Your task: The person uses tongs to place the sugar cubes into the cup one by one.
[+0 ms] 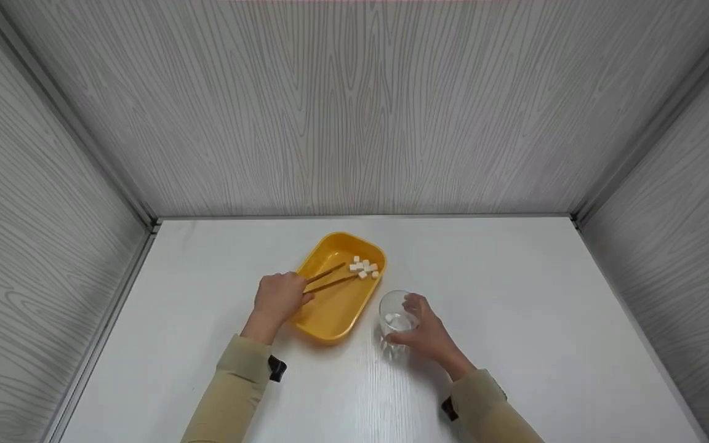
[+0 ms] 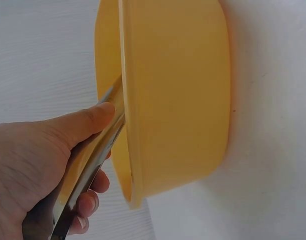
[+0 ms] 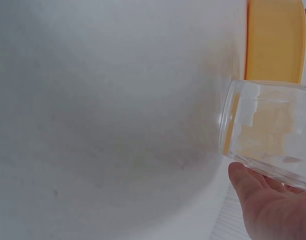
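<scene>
My left hand (image 1: 280,301) grips metal tongs (image 2: 90,160) near the left rim of a yellow basin (image 1: 330,314). Both tong arms reach into the basin, spread apart, their tips close to a cluster of small white cubes (image 1: 364,268) at its right side. To the right of the basin stands a clear drinking glass (image 1: 391,304). My right hand (image 1: 431,335) holds it from the right, thumb at the near side and fingers at the far side. A small whitish piece shows inside the glass. In the right wrist view the glass (image 3: 272,130) appears upright on the table.
The white table (image 1: 514,295) is bounded by a grey wood-grain panel (image 1: 360,111) at the back. More such panels rise at the left (image 1: 34,246) and the right (image 1: 680,234). Glass and basin stand close together.
</scene>
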Available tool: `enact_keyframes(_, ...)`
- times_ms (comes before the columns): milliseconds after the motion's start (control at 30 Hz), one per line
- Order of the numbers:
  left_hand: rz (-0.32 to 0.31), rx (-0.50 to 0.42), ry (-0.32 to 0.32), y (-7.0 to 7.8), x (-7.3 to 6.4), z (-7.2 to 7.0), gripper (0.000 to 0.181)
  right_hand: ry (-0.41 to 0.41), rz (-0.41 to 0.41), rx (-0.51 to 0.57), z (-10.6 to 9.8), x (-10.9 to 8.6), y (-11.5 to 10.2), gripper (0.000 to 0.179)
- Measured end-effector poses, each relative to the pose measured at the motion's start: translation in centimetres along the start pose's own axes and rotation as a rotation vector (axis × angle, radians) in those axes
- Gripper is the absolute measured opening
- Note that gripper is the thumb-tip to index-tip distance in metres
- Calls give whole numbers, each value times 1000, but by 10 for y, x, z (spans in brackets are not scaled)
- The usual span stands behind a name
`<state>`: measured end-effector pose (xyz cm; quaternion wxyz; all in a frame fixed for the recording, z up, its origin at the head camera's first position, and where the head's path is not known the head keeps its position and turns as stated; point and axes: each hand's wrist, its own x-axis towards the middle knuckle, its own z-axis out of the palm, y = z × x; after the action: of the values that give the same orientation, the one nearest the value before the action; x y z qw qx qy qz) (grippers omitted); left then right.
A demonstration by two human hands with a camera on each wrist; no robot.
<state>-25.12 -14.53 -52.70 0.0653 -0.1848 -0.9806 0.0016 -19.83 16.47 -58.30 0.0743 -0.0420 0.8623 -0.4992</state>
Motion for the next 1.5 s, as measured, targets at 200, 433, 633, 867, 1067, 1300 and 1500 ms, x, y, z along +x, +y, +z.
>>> enact_keyframes(200,-9,-10,-28,-1,1,1,37,0,0,-12,1,0,-2,96)
enact_keyframes(433,1,-15,-38,0,6,1,36,3,-16,-14,0,0,-1,95)
enact_keyframes(633,6,-30,-36,0,6,0,35,6,-19,-25,0,1,-1,96)
enact_keyframes(867,10,-21,-34,0,5,1,35,-5,-16,-14,0,0,-1,96)
enact_keyframes(1067,13,-5,-32,1,5,1,32,-9,-36,-10,-1,-1,0,96)
enact_keyframes(1300,10,-3,-28,2,5,2,29,-5,-43,-6,-1,-1,1,94)
enact_keyframes(1500,20,-9,-23,1,5,3,26,-3,-44,-9,-1,-1,0,94)
